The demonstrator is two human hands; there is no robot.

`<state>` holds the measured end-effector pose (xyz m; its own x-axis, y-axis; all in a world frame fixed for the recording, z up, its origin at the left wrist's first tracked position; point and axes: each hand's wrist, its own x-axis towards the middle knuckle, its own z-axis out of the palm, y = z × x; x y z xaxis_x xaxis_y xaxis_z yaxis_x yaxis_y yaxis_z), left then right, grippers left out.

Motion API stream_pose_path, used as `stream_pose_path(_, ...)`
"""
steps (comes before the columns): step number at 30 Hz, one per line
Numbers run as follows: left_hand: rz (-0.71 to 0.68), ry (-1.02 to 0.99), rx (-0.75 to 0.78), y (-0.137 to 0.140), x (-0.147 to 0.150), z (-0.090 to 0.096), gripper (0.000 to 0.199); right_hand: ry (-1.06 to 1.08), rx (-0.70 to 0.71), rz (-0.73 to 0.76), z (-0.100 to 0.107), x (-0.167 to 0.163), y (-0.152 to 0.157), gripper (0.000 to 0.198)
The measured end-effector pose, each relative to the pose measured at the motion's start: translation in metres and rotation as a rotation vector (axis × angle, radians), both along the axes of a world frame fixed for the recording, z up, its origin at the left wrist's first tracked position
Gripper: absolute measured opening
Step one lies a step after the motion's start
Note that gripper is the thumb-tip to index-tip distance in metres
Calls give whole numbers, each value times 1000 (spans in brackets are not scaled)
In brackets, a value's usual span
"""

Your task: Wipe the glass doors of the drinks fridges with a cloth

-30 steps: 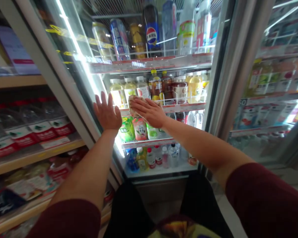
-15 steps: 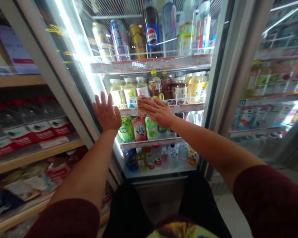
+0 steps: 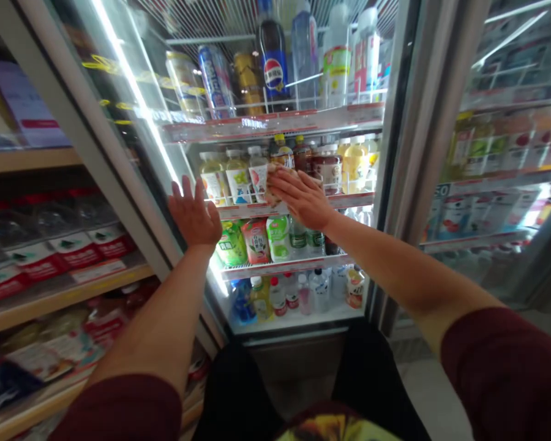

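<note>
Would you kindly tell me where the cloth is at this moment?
In the head view, the cloth is near the middle, under the right hand on the glass door, just right of a white-capped bottle.

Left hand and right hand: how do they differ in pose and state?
The left hand holds nothing; the right hand lies flat over a cloth. The left hand points upward, the right hand mostly leftward. Both show their backs to the camera.

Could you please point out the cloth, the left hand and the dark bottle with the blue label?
cloth [image 3: 272, 197]: head view, on its exposed left part.
left hand [image 3: 195, 218]: head view, middle of the hand.
dark bottle [image 3: 273, 72]: head view, on its label.
</note>
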<state>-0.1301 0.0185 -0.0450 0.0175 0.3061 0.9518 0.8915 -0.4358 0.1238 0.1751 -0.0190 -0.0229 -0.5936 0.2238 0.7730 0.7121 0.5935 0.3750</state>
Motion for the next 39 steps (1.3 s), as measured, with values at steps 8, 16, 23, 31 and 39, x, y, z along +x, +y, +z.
stream_pose_path(8,-82,-38,-4,5,-2,-1,68,30,4,-97,-19,8,-6,56)
stream_pose_path(16,2,47,126,11,-5,-5,63,39,-20,-131,-16,1,-11,51)
stream_pose_path(23,-43,18,101,13,-6,-4,65,56,-58,-107,-18,-5,-14,50)
stream_pose_path(31,14,54,154,13,-6,-5,62,-193,-83,2,-41,-2,-11,57)
stream_pose_path(39,-41,14,123,11,-5,-4,63,-253,2,50,-49,15,-9,59)
